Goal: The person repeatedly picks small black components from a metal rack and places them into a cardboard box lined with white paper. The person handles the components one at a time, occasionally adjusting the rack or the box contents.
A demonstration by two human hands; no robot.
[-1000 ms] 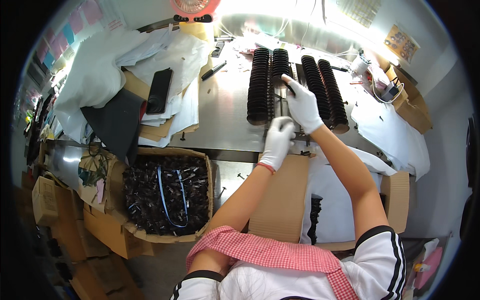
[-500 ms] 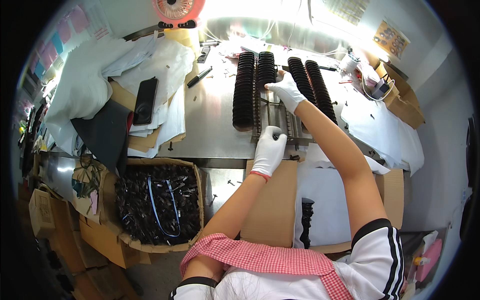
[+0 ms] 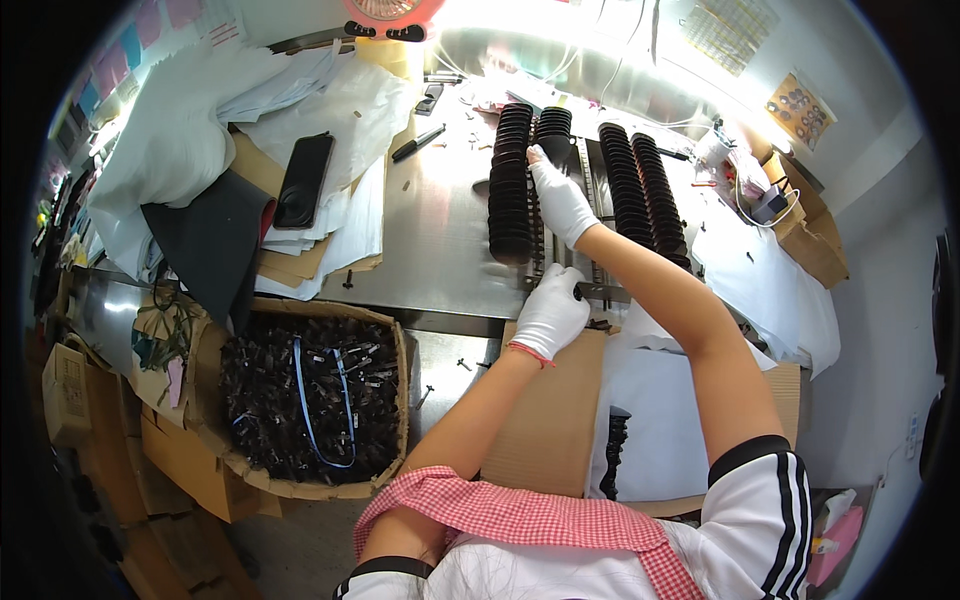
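Note:
Rows of thin black round discs stand on a metal rack (image 3: 588, 200) on the table: a long left row (image 3: 510, 190), a shorter row (image 3: 553, 122) beside it, and two right-hand rows (image 3: 625, 185). My right hand (image 3: 562, 202), in a white glove, reaches between the left rows. Its fingers are stretched out, with the tips against or close beside the long row; I cannot tell whether they touch it. At the rack's near end, my left hand (image 3: 550, 312), also gloved, is closed around something small and dark, mostly hidden by the fingers.
On the left stands a cardboard box (image 3: 401, 400) full of small black parts. Behind it lie papers (image 3: 185, 130), a phone (image 3: 303, 180) and a marker (image 3: 419, 143). In front of me is an open carton (image 3: 540, 420) with white sheeting (image 3: 655, 410). Loose parts (image 3: 426, 395) lie about.
My right hand has shifted left from the near end of the shorter row to beside the long row, its fingers now straighter. My left hand stays curled at the rack's near end. The view has shifted slightly.

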